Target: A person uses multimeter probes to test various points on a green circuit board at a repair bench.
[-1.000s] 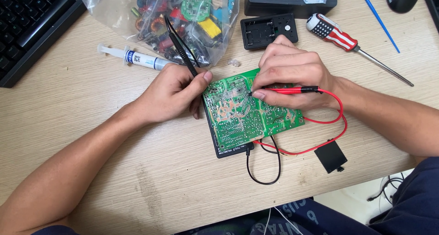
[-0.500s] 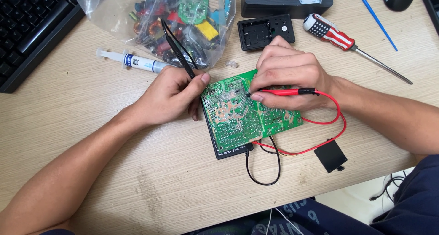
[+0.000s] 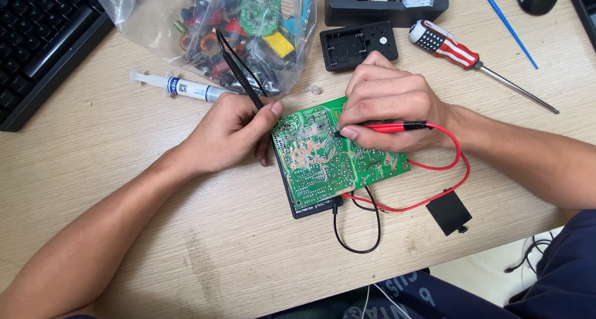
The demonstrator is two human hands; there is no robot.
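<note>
The right hand [image 3: 388,104] still pinches the red probe [image 3: 397,127], tip on the green circuit board [image 3: 332,157] as before. The left hand [image 3: 233,132] keeps its grip on the black probe [image 3: 239,77] at the board's left edge. Nothing has visibly shifted on the wooden desk [image 3: 124,170]; the parts bag [image 3: 236,27] stays behind.

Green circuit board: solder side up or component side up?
Solder side up. The green circuit board shows bare traces and solder joints, no parts standing on it; the right hand touches the red probe tip to it.
</note>
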